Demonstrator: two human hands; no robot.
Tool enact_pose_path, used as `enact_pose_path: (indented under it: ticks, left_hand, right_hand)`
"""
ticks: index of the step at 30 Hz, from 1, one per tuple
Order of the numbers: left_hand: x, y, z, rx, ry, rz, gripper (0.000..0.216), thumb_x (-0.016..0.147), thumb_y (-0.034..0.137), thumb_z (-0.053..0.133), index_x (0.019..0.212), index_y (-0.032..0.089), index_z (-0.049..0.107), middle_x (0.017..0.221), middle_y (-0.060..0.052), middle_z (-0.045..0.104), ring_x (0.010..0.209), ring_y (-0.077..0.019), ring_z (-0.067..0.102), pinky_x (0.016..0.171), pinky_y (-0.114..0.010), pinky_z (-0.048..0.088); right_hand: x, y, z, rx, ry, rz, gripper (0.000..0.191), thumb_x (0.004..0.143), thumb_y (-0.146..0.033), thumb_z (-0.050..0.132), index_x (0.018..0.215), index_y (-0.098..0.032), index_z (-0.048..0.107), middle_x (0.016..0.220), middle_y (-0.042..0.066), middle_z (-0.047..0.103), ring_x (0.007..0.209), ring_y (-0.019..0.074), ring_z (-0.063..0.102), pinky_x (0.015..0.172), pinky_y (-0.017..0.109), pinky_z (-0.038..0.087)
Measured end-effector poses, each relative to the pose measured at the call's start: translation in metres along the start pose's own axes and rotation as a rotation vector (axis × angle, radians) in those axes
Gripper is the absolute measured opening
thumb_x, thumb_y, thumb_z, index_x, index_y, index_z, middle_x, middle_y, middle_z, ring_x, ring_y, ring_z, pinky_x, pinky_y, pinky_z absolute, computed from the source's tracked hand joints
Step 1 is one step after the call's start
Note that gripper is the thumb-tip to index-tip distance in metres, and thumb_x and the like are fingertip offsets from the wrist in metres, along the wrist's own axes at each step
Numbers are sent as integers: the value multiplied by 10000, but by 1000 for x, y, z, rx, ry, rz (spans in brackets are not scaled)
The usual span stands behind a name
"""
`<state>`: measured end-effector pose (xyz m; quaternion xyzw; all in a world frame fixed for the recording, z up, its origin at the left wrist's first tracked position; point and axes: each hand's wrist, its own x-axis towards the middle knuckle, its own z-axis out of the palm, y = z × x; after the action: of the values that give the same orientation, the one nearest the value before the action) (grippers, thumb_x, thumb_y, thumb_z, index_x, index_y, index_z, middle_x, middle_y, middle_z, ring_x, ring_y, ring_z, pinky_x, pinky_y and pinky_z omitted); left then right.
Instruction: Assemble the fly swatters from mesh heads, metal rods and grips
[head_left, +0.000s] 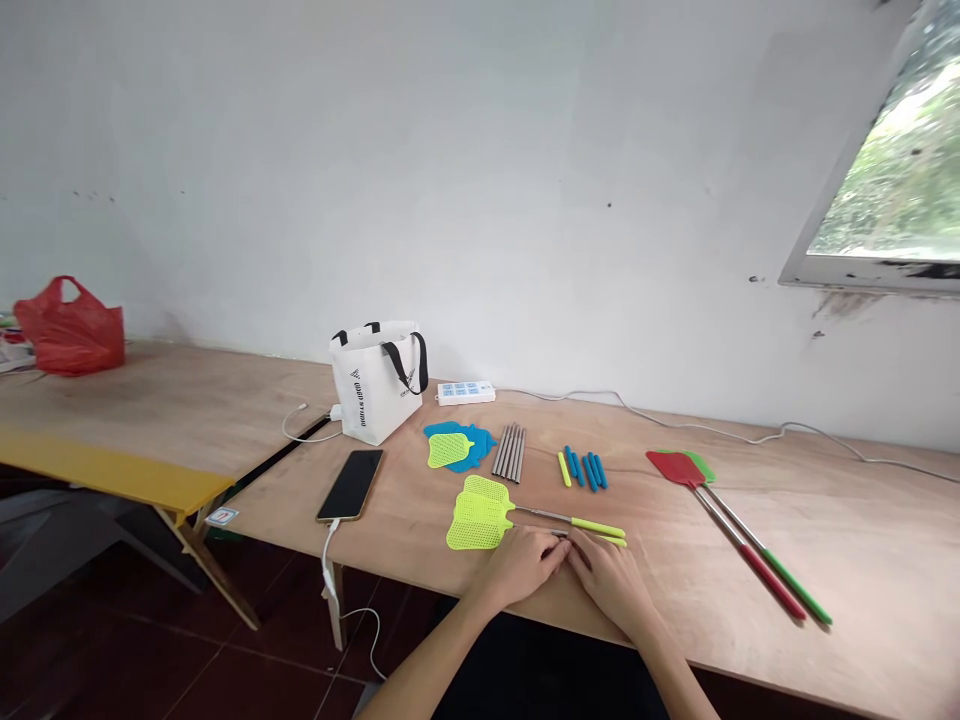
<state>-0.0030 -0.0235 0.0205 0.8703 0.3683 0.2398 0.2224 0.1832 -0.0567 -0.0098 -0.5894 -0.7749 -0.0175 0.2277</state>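
Note:
My left hand (523, 566) and my right hand (609, 578) rest side by side at the near edge of the wooden table (862, 560), fingertips meeting on the metal rod of a yellow-green fly swatter (474, 528). Both hands' fingers are curled around that rod. A second yellow-green swatter (489, 492) lies just behind it, its handle (597, 527) pointing right. Further back lie loose swatter heads, blue and yellow (457, 447), a bundle of metal rods (510, 452), and several blue and yellow handle grips (583, 469).
A red swatter and a green swatter (739, 535) lie at the right. A phone (351, 484) on a cable, a white tote bag (377, 381) and a power strip (466, 392) are at the left and back. A red plastic bag (71, 328) sits on the far-left table.

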Motion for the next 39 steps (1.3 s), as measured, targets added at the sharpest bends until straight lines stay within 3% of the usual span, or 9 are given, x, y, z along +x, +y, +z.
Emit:
enact_pose_path:
  ticks: [39]
  left_hand:
    - [1,-2,2,16,13,11,468,1053,371,415,711,196,682,788,-36,734,767,-194,662,661,-273,380]
  right_hand:
    - [0,1,2,31,19,-17,291,1019,-283,380,889,-242,638,863,35,750,780,209,703,643,282,412]
